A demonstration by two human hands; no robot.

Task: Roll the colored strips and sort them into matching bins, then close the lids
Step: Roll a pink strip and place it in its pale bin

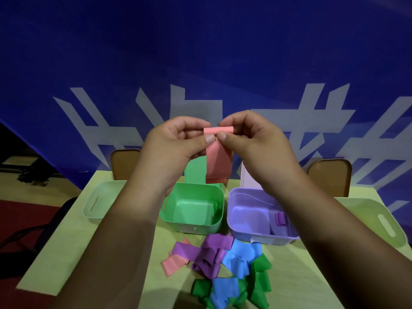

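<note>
Pink strip point(218, 162) hangs above the green bin point(191, 208), its top edge already curled into a short tube pinched between your left hand point(176, 141) and right hand point(252, 139). Both sets of fingers are closed on that tube, thumbs in front and forefingers behind, with the tail dangling free. Keep the roll tight by turning both thumbs together, so one end does not cone out, and feed the tail up evenly (it looks soft and likely to spring open). No pink bin shows beside the green bin; the purple bin point(249, 233) sits just right of it. Loose strips point(223, 264) wait in front of the green bin.
</note>
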